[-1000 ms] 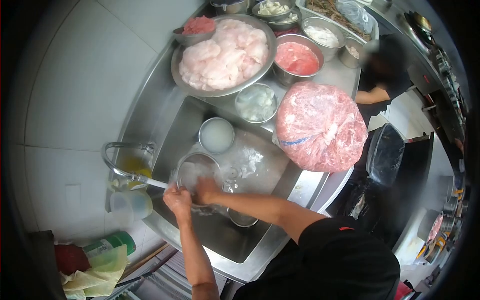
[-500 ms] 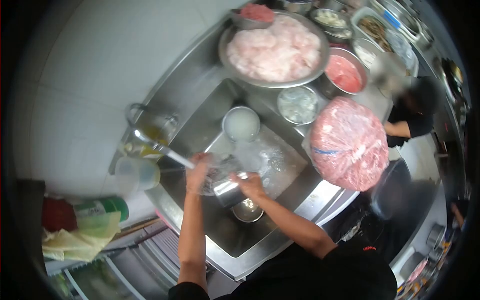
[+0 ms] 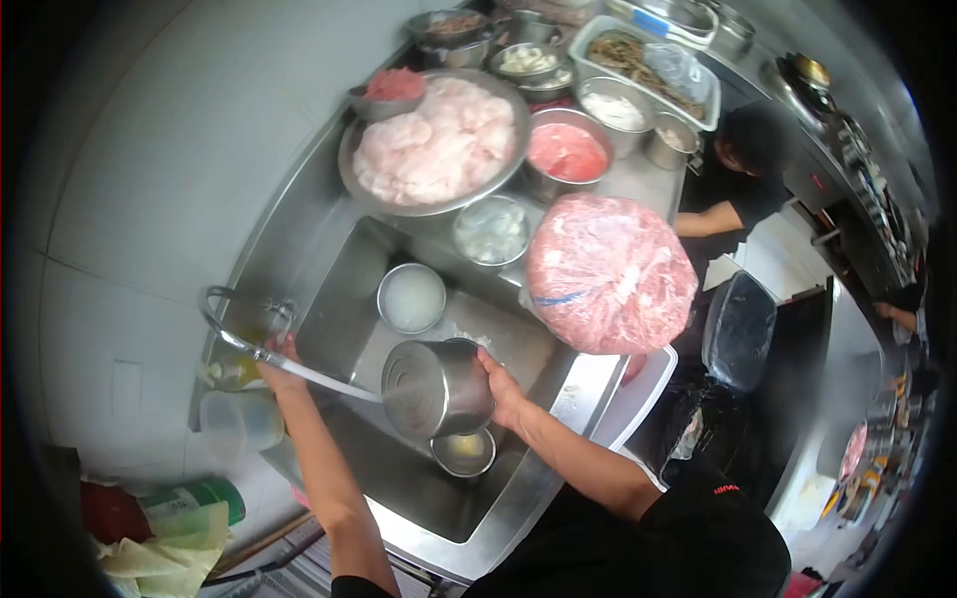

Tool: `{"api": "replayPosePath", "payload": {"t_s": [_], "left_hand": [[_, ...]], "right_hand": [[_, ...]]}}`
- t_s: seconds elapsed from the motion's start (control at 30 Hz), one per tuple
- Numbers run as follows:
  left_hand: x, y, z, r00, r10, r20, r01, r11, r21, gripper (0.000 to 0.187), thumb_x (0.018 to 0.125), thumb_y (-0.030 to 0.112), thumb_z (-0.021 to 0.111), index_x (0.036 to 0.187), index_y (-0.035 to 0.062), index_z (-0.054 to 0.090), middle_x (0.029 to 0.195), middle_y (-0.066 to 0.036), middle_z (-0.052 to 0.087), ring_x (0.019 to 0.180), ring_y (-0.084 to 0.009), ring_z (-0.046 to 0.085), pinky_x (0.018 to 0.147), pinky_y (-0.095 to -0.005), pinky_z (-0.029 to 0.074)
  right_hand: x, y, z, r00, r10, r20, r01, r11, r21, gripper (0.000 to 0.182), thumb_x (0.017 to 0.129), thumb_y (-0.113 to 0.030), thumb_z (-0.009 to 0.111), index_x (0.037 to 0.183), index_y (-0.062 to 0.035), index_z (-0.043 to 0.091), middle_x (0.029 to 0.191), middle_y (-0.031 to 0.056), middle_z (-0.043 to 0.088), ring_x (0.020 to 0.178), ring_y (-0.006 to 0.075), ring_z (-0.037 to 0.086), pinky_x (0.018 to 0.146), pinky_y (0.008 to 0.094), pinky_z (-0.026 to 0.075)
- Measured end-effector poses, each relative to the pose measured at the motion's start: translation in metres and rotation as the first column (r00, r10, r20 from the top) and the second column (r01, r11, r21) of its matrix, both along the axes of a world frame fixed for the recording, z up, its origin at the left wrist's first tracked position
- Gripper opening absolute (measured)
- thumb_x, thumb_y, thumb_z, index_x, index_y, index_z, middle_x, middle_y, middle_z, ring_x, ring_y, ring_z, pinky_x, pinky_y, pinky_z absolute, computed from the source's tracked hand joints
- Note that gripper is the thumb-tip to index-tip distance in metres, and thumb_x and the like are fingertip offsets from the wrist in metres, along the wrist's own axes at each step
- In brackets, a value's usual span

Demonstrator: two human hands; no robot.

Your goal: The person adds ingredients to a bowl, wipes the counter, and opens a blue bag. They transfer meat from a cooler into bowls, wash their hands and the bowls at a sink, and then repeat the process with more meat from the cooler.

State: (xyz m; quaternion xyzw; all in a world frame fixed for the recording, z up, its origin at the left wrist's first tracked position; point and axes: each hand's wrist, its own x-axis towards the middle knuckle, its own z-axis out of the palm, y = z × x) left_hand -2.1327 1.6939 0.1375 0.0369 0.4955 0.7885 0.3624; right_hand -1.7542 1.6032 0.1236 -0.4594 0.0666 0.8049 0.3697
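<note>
My right hand [image 3: 503,392] grips a steel pot [image 3: 434,389] by its side near the rim. The pot is tipped over the sink [image 3: 349,434], its round base facing me and the left. My left hand [image 3: 282,365] is beside the curved faucet [image 3: 229,337], close to where the white hose [image 3: 334,383] joins it; its fingers are partly hidden. The hose's end meets or passes behind the pot. A bowl of cloudy liquid [image 3: 412,299] stands in the sink behind the pot, and a small steel bowl [image 3: 464,453] lies nearer me.
A large bag of pink meat [image 3: 610,274] rests at the sink's right edge. Behind are a wide basin of pale meat [image 3: 344,179] and several food bowls. A plastic jug [image 3: 239,424] stands left. A co-worker [image 3: 733,179] stands at the far right.
My left hand has left the pot and splashing water and moved to the faucet. The pot has turned, showing its base. The splashing is gone, and the whole view has shifted.
</note>
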Motion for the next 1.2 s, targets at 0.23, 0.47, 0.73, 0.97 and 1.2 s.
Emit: {"api": "replayPosePath", "payload": {"t_s": [0.23,0.47,0.73,0.97,1.2], "left_hand": [[0.005,0.02,-0.013,0.881,-0.402,-0.249,0.454,0.867,0.204,0.046,0.081,0.019,0.061,0.123,0.0051,0.045,0.116,-0.007,0.051,0.106,-0.0203,0.049,0.097,-0.0406,0.036],[0.095,-0.111,0.077,0.536,-0.777,-0.33,0.591,0.624,-0.511,0.066,0.083,0.025,0.063,0.14,0.0076,0.034,0.136,-0.013,0.043,0.122,-0.0249,0.044,0.101,-0.042,0.034],[0.246,-0.247,0.119,-0.161,-0.882,-0.442,0.791,0.152,-0.593,0.083,0.07,-0.005,0.066,0.143,0.0049,0.027,0.128,-0.015,0.047,0.097,-0.0219,0.055,0.079,-0.0298,0.047],[0.338,-0.273,0.106,-0.457,-0.812,-0.363,0.621,0.001,-0.784,0.056,0.074,0.004,0.067,0.127,-0.0001,0.05,0.113,-0.017,0.06,0.093,-0.0256,0.06,0.078,-0.0335,0.048],[0.443,-0.308,0.055,-0.832,-0.472,-0.292,0.377,-0.094,-0.922,0.048,0.076,0.016,0.065,0.119,-0.0006,0.056,0.111,-0.023,0.061,0.1,-0.0348,0.061,0.086,-0.0387,0.048]], "right_hand": [[0.014,-0.041,0.087,0.763,0.169,0.624,-0.477,0.798,0.368,0.054,0.069,-0.058,0.073,0.064,-0.0048,0.064,0.056,-0.0002,0.054,0.055,0.0103,0.048,0.053,0.0315,0.04],[0.049,-0.098,0.129,0.416,-0.153,0.896,-0.806,0.393,0.442,0.046,0.066,-0.048,0.076,0.067,-0.0026,0.067,0.057,0.0134,0.059,0.052,0.0231,0.055,0.052,0.0351,0.043],[0.145,-0.199,0.191,0.167,-0.34,0.926,-0.969,0.117,0.218,0.031,0.059,-0.033,0.076,0.062,-0.0064,0.062,0.056,0.0137,0.057,0.066,0.036,0.06,0.057,0.0454,0.044],[0.3,-0.375,0.196,-0.367,-0.325,0.872,-0.69,0.723,-0.021,0.03,0.064,-0.037,0.074,0.064,-0.0105,0.059,0.064,0.0066,0.056,0.069,0.0281,0.058,0.056,0.0401,0.045],[0.459,-0.534,0.146,-0.772,-0.106,0.626,-0.171,0.984,-0.043,0.033,0.058,-0.03,0.08,0.055,-0.0075,0.057,0.057,0.0095,0.052,0.057,0.0287,0.054,0.051,0.04,0.042]]}}
